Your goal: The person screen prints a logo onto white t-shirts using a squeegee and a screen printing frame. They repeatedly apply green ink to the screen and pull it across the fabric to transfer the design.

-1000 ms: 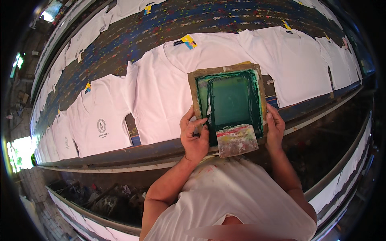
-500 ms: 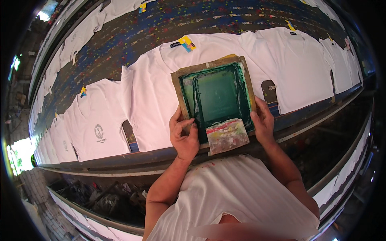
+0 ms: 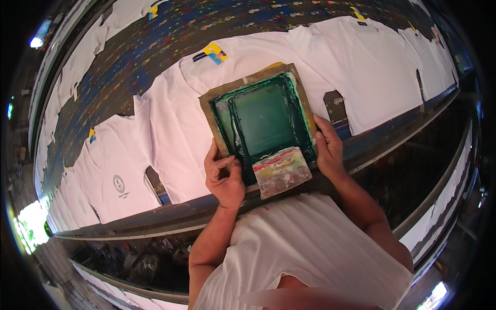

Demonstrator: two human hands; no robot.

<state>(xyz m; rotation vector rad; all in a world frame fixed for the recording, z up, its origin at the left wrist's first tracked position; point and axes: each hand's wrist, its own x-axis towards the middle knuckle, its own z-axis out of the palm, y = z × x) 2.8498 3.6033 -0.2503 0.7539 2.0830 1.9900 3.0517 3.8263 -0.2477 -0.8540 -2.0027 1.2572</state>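
Both my hands hold a screen printing frame [image 3: 264,120], a wooden frame with green mesh and dark ink along its inner edges. My left hand [image 3: 225,175] grips its left side near the lower corner, fingers curled. On the right side, my right hand [image 3: 327,147] clasps the wood. A stained, paint-smeared squeegee [image 3: 282,172] rests in the lower part of the frame, sticking out past the near edge. Beneath and beyond the frame lies a white T-shirt [image 3: 173,121] with a yellow and blue tag at its neck.
To the left lies a white T-shirt [image 3: 118,164] with a dark round print. Another white T-shirt [image 3: 380,72] lies to the right, with more along the paint-spotted long table [image 3: 248,20]. Dark clutter [image 3: 144,261] sits below the table's near edge.
The view has shifted and tilted slightly, so the shirts and frame appear moved and turned. Both hands keep their hold on the frame, and the squeegee still rests in it.
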